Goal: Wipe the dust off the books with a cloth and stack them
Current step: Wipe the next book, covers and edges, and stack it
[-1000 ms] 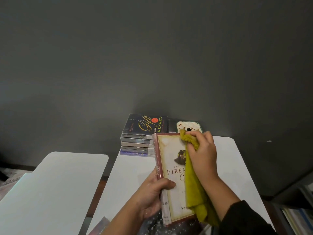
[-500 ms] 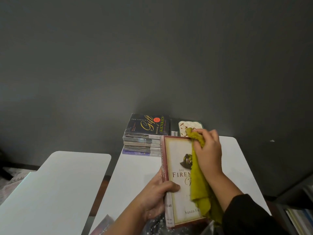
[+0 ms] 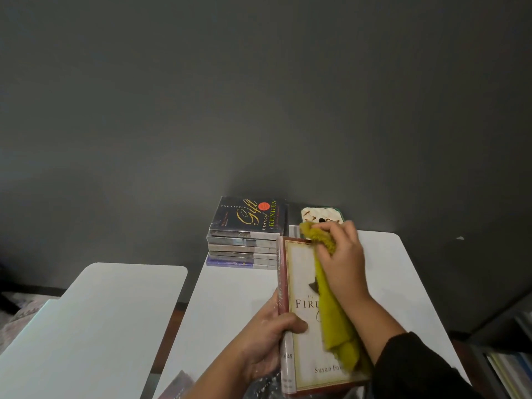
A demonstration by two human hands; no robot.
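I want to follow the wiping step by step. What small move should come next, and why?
Probably draw the right hand and yellow cloth down the cream book cover: the cloth is bunched at the top edge, and the left hand holds the spine.

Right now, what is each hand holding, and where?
The left hand grips the cream-covered book by its spine; the right hand holds the yellow-green cloth near its upper end.

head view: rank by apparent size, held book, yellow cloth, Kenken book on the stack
1. held book, largest, though it is nearest the camera
2. yellow cloth
3. Kenken book, farther off, so true size unsure
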